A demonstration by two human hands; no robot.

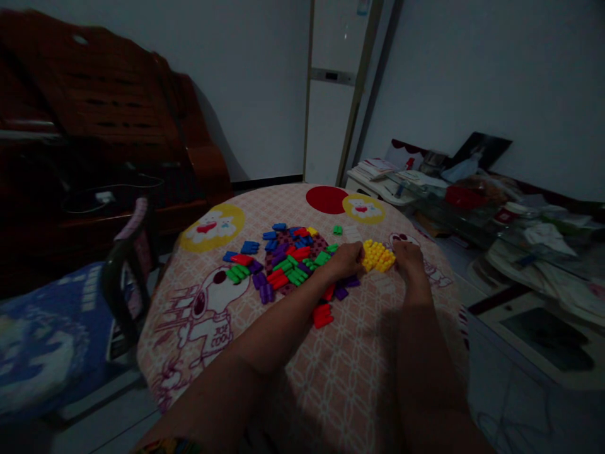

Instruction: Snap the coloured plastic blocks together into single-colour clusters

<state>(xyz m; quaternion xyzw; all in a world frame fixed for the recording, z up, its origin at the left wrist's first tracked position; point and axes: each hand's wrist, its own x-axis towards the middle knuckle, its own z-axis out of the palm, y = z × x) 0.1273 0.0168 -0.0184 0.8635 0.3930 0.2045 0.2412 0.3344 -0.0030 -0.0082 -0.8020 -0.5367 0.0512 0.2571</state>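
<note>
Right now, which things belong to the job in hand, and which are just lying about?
In the job, seemingly:
- yellow blocks between left hand and right hand
- loose coloured blocks

Lying about:
- papers
- blue-covered chair
- wooden bench

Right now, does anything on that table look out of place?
Perhaps one yellow block at the far edge of the mixed pile: the other visible yellow blocks cluster between the left hand and right hand. No damage shows.
</note>
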